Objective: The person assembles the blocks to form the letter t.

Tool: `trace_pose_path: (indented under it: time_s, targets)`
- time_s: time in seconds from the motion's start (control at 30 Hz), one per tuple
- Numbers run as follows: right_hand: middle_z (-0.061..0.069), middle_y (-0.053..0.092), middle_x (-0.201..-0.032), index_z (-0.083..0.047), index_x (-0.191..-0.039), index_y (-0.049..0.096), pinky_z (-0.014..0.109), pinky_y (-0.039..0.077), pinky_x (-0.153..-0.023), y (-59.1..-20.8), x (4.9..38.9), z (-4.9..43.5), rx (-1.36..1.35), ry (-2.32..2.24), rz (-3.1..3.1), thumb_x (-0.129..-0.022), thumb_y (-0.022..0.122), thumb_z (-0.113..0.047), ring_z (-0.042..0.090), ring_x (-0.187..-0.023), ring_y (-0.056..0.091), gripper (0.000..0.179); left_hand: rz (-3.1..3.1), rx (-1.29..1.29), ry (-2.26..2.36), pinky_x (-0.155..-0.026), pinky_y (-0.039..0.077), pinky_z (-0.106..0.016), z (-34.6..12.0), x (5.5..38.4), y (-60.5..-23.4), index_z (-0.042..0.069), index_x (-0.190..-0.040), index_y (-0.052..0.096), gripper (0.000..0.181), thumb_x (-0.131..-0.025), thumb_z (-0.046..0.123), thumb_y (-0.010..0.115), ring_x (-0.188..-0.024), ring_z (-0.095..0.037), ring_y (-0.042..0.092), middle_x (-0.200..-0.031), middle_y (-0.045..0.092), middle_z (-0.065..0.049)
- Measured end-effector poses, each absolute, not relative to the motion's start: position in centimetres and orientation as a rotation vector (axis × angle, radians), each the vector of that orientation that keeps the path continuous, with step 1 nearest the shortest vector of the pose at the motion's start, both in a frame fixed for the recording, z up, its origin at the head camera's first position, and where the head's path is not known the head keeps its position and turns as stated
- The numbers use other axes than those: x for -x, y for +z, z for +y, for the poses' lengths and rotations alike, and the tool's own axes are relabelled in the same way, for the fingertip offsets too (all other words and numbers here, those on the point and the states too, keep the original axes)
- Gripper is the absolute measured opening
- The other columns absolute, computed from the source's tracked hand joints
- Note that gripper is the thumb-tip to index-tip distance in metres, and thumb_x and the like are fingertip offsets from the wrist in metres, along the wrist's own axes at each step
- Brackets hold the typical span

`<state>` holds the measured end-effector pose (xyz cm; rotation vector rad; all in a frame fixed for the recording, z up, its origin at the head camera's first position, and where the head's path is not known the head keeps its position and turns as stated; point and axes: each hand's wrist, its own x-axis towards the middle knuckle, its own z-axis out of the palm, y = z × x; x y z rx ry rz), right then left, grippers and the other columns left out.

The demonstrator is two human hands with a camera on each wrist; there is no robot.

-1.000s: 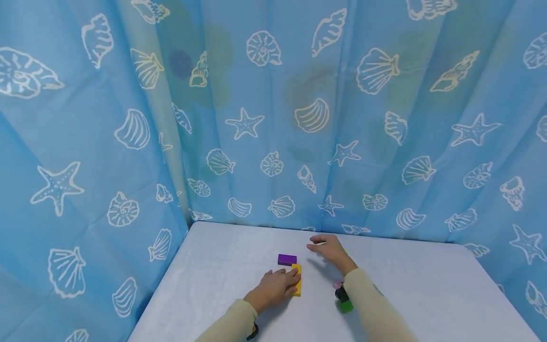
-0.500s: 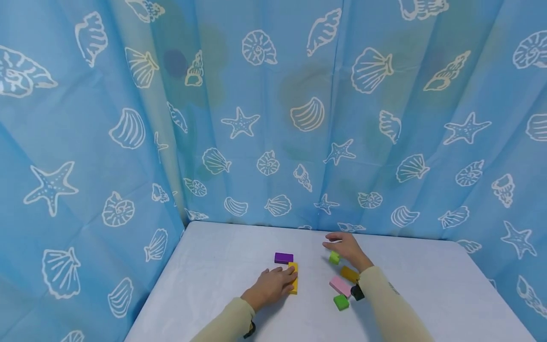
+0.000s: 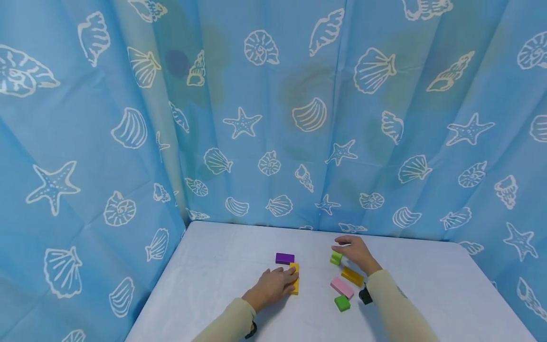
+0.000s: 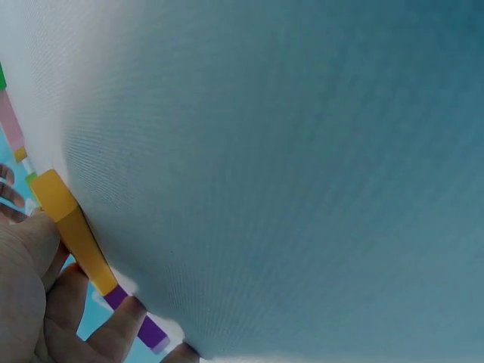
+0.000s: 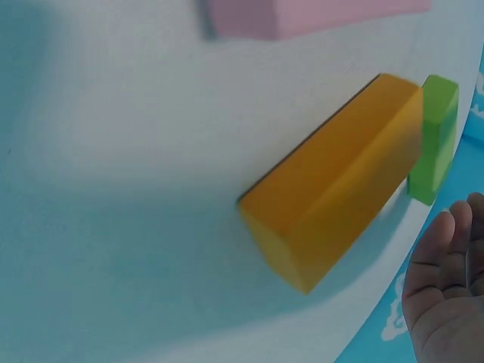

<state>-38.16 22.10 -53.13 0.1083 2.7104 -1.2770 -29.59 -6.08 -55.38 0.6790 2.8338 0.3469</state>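
My left hand (image 3: pixel 271 287) rests on a long yellow block (image 3: pixel 295 290), its thumb and a finger lying over the block. A purple block (image 3: pixel 285 258) sits at the yellow block's far end; in the left wrist view a fingertip overlaps it. My right hand (image 3: pixel 356 249) hovers with loosely bent fingers and nothing in them, just beside a small light green block (image 3: pixel 336 258). Nearer me lie a second yellow block (image 3: pixel 352 276), a pink block (image 3: pixel 342 288) and a darker green block (image 3: pixel 342 303). The right wrist view shows the second yellow block (image 5: pixel 333 181) close up.
All the blocks lie on a table (image 3: pixel 222 256) with a white cover. A blue curtain (image 3: pixel 273 118) with shell and starfish prints hangs along the table's back and left sides. Dark wrist straps (image 3: pixel 365 295) show at the sleeves.
My right hand has moved right, away from the left one, so the light green, second yellow and pink blocks have come into sight. My left hand stays on the long yellow block.
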Motion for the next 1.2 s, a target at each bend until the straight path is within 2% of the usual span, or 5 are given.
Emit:
trace_pose_path:
  time_s: [0.57,1.2]
  targets:
    - [0.023,0.054,-0.139,-0.005,-0.133,0.058,0.055,0.046,-0.104,-54.2,38.2,23.4,-0.243,-1.262,2.672,-0.093,0.069,-0.028,0.038,-0.118,0.054,0.048,2.824,-0.665,0.368,-0.111,0.038,-0.059,-6.1,29.8,-55.7,0.034,-0.145,0.049,0.046,-0.100,0.040,0.055,-0.139,-0.026,0.047,-0.154,0.042,0.014]
    - [0.026,0.046,-0.145,-0.008,-0.141,0.051,0.059,0.043,-0.105,-54.9,38.2,22.7,-0.152,-1.237,2.636,-0.087,0.075,-0.024,0.043,-0.123,0.048,0.062,2.838,-0.677,0.351,-0.110,0.039,-0.058,-6.1,29.7,-55.6,0.034,-0.145,0.049,0.046,-0.100,0.040,0.055,-0.138,-0.025,0.048,-0.153,0.044,0.014]
